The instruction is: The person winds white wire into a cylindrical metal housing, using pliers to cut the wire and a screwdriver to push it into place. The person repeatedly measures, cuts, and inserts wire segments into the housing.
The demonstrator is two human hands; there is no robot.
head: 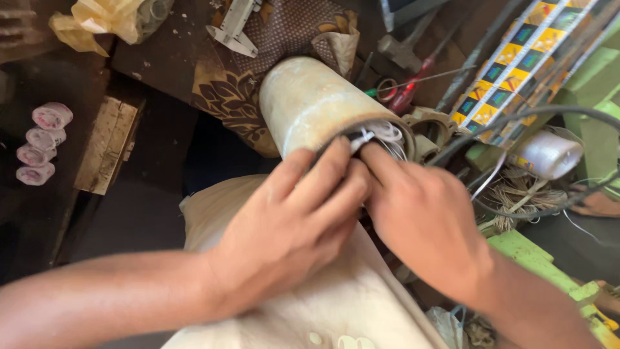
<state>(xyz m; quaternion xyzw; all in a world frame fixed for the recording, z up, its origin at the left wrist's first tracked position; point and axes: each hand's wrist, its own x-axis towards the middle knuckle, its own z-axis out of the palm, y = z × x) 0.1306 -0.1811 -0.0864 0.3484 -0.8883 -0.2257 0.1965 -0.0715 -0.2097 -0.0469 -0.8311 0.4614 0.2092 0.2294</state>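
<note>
Both our hands meet at the pipe's mouth: our left hand and right hand pinch the white wires there, fingers closed, steadying them against the pale pipe lying on patterned cloth beyond.

Both hands, the left hand and the right hand, crowd the open end of the pale metal cylinder, so little room remains at its mouth, where white wires bunch. To the right, a black cable arcs across the way, with a white spool and tangled wire strands beneath it. Behind the cylinder lie a caliper and red-handled scissors. The dark table to the left offers open passage, apart from a wooden block and pink tape rolls.
</note>
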